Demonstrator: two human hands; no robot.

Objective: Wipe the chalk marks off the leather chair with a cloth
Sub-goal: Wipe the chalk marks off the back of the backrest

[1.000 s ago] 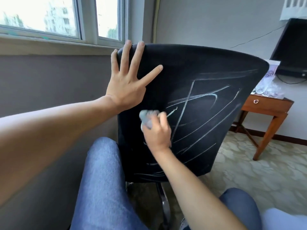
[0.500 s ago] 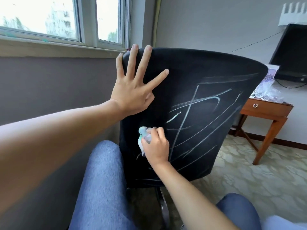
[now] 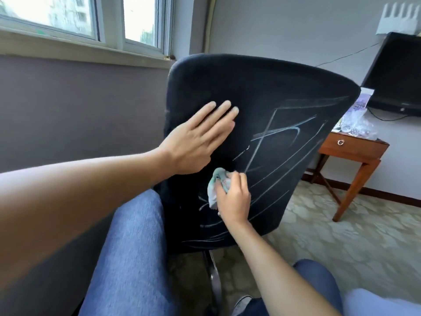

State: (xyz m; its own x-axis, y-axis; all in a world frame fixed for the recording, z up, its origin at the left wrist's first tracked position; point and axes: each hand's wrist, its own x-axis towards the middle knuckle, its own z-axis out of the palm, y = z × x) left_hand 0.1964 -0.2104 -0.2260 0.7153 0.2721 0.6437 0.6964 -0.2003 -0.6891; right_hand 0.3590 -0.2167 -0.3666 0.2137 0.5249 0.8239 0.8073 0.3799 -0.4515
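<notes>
The black leather chair (image 3: pixel 262 87) stands with its back toward me, filling the middle of the head view. White chalk marks (image 3: pixel 284 142) cross its right half and lower part. My left hand (image 3: pixel 200 140) lies flat on the upper left of the chair back, fingers straight and close together. My right hand (image 3: pixel 234 197) grips a crumpled pale teal cloth (image 3: pixel 216 185) and presses it against the lower middle of the back, just left of the chalk lines.
A wooden side table (image 3: pixel 350 151) with a drawer and clear plastic bags (image 3: pixel 355 124) stands right of the chair. A dark monitor (image 3: pixel 396 74) sits at the far right. A window (image 3: pixel 91 21) and grey wall lie left. My jeans-clad knees (image 3: pixel 134 247) are below.
My left hand slid down from the chair's top left edge to its upper back, fingers drawn together. The right hand with the cloth has moved down the back.
</notes>
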